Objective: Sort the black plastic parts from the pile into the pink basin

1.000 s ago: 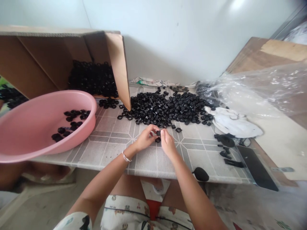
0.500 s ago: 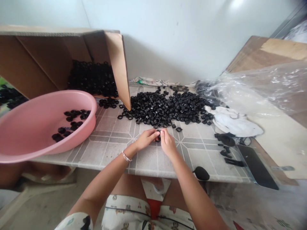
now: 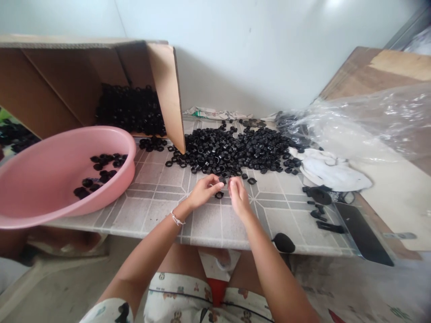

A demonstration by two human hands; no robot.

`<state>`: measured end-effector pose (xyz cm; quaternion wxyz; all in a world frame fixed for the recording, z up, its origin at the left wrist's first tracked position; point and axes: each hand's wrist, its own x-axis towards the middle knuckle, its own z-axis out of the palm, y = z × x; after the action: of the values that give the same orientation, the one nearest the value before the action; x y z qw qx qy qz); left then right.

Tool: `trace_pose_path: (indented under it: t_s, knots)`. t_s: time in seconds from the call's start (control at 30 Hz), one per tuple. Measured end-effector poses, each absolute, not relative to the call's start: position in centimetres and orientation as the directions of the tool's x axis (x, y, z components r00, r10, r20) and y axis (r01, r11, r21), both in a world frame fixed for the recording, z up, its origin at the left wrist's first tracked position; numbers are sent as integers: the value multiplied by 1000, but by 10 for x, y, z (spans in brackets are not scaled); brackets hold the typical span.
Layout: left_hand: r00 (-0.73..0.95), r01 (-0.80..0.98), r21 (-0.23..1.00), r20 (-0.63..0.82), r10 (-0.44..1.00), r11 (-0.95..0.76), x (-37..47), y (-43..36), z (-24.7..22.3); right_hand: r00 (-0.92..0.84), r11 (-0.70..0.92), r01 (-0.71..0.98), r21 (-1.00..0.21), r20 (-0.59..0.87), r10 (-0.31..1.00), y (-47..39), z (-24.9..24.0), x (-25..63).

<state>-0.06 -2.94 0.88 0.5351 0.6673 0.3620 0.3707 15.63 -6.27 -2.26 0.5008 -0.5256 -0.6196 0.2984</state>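
Observation:
My left hand (image 3: 204,190) pinches a small black plastic ring (image 3: 222,180) between thumb and fingertips, at the near edge of a heap of similar black rings (image 3: 232,150). My right hand (image 3: 238,194) is just to the right, a small gap away, with its thumb and fingers pressed together; anything between them is hidden. On the table below the gap lies another black ring (image 3: 219,195). One more loose ring (image 3: 252,181) sits beyond my right fingertips, near the heap.
A pink basin (image 3: 129,179) with some black parts stands at left. Behind it a cardboard box (image 3: 171,98) on its side holds many black rings. At right are a white cloth (image 3: 333,170), clear plastic sheeting (image 3: 370,121), a dark phone-like slab (image 3: 363,233) and small black pieces.
My hands have moved apart from being together. My right hand has drawn slightly right, and the black ring now shows in my left fingertips.

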Motion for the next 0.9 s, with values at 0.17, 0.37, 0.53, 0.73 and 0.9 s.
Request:
trace_pose_path:
  t_s: [0.17,0.37,0.53,0.73,0.9]
  knots:
    - [571,123,983,44,820,-139,-2,-30,9,19,271,373,-887,299,954,-68,-12,153]
    - [515,170,981,-4,857,-98,0,-30,9,-36,270,450,-851,285,958,-69,-12,152]
    - [541,212,966,8,841,-145,-1,-30,14,-31,273,459,-845,292,956,-69,-15,150]
    - [565,201,967,19,825,-159,0,-30,16,9,276,372,-886,301,954,-63,-16,143]
    - [520,242,944,68,852,-223,2,-28,11,30,283,273,-919,302,953,-56,-21,140]
